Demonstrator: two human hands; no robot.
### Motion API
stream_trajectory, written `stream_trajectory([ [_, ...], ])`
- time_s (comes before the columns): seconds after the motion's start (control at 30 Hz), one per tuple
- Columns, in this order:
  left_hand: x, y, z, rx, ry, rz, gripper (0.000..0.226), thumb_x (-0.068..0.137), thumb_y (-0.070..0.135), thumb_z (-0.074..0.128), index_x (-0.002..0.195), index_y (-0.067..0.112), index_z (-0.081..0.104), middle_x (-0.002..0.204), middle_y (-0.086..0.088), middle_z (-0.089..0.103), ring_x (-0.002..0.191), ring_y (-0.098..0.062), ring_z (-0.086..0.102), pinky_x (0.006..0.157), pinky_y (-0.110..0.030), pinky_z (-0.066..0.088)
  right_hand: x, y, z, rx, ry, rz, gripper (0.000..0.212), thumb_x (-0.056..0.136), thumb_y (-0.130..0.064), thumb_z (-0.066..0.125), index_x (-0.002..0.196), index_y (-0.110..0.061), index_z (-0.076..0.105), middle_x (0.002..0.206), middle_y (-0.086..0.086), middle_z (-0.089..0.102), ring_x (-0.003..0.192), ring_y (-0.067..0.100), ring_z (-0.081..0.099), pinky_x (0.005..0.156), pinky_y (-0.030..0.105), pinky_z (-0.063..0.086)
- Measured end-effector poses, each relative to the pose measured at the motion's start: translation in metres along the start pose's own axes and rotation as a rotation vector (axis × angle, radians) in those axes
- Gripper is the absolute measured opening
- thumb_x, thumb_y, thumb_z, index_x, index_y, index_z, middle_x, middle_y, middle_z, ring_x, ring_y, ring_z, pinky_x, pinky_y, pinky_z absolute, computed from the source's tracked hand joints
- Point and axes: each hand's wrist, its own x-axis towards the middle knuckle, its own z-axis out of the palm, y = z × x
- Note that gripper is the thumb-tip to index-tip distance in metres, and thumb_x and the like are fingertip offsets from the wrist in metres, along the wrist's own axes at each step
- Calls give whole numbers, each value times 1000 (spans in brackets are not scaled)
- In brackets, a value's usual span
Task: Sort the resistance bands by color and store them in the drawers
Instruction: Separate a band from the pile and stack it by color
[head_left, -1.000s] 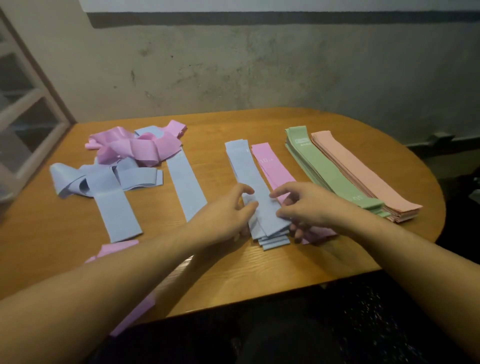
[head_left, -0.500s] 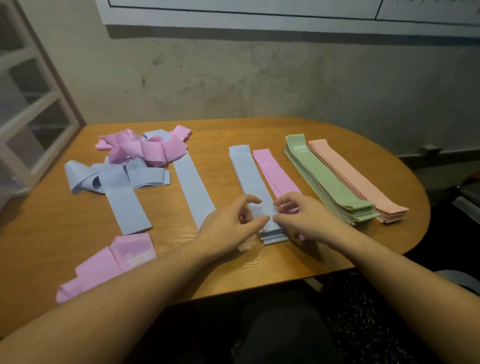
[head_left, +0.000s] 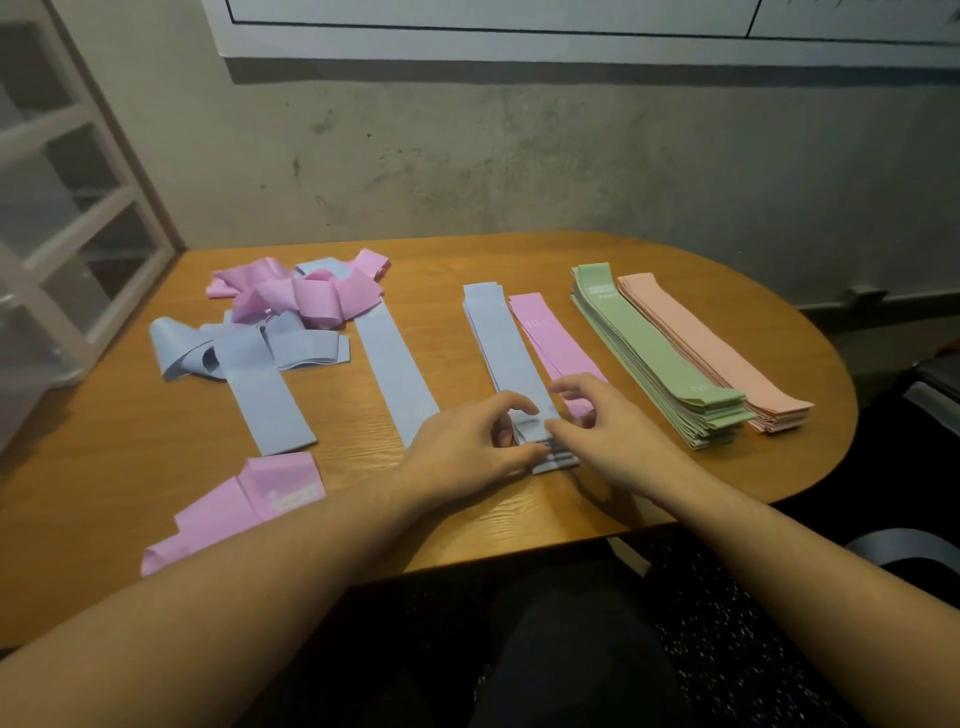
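Both hands meet at the near end of the blue stack (head_left: 511, 358): the left hand (head_left: 467, 457) and right hand (head_left: 602, 431) curl their fingers (head_left: 558, 427) round its edges, likely squaring it. Right of the fingers lie the pink stack (head_left: 545, 332), green stack (head_left: 654, 353) and peach stack (head_left: 711, 343); leftward, loose bands (head_left: 291, 306) await sorting on the counter (head_left: 363, 499).

blue stack (head_left: 498, 338) — pink stack (head_left: 550, 338) | green stack (head_left: 654, 358) | peach stack (head_left: 711, 348) | wood-grain table (head_left: 519, 260)
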Motion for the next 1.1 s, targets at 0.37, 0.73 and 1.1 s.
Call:
stream_trajectory([
  [0.37,-8,-33,-39,-197,252,53,10,97,29,60,97,34,68,87,13,66,86,-7,60,74,-29,51,16,-26,18,1,146,-190,38,95,-26,61,132,-33,54,129,-12,53,106,8,53,91,29,49],
  [0.73,-33,-105,-89,-183,643,66,10,90,18,56,96,14,63,100,-3,61,89,-13,57,76,-17,44,49,-72,56,121,106,-327,19,94,-19,60,108,-32,64,103,-15,64,91,7,59,77,19,48],
  [1.1,-44,-182,-108,285,513,-195,32,87,36,60,110,15,64,113,-6,63,108,-28,57,95,-46,46,108,-107,117,-66,-86,-380,32,92,-23,64,124,-28,62,118,-8,60,105,9,55,81,21,44],
])
